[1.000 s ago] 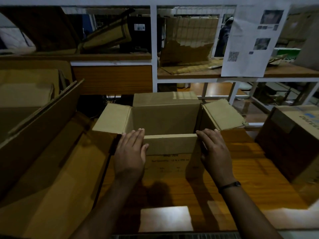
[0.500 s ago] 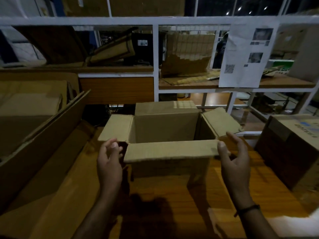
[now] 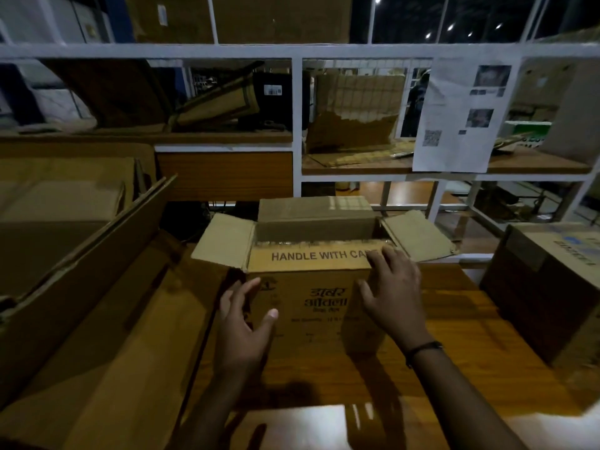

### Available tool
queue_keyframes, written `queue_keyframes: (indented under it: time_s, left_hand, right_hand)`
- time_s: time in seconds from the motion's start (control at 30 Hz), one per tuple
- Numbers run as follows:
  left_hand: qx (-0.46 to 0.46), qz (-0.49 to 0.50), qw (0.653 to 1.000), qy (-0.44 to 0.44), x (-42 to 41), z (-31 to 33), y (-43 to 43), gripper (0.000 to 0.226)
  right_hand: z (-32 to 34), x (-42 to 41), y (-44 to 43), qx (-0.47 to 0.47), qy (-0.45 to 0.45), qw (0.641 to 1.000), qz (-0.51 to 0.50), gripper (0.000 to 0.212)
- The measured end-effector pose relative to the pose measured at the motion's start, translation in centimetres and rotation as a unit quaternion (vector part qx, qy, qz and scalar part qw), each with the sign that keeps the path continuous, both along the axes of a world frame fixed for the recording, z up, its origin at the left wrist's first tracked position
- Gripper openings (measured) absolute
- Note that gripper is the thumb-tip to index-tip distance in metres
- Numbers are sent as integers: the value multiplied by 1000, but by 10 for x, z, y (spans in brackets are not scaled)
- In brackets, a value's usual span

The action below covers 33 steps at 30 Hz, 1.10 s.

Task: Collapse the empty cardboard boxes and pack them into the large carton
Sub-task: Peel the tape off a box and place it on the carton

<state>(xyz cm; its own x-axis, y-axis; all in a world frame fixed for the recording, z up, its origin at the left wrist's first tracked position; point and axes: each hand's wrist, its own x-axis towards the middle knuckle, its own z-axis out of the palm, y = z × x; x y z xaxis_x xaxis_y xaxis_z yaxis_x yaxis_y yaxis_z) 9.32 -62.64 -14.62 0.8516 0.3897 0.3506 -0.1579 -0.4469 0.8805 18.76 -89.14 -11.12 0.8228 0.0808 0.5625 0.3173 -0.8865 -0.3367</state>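
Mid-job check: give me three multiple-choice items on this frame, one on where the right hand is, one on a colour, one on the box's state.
1. The right hand rests on: A the printed flap; B a shelf; C the floor.
2. The rack frame is: A red; B white; C green.
3. The box is: A flattened; B taped shut; C standing open.
Key: A, it covers the end of the lettering; B, its bars look white; C, its left flap lies spread outward.
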Motion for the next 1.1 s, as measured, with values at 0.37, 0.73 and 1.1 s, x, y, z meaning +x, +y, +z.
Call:
queue_keyframes:
  time_s: [0.37, 0.73, 1.1]
  left_hand:
    - [97, -52, 993, 39, -8, -42, 5, 87]
    - [140, -40, 989, -11, 9, -49, 18, 94]
    - [267, -22, 963, 28, 23, -19, 34, 137]
  right_hand:
    - [-80, -34, -7, 109, -57, 992, -21, 77]
    - [-88, -23, -14, 107, 8, 989, 99, 101]
    - [-42, -22, 11, -45, -12, 994, 97, 83]
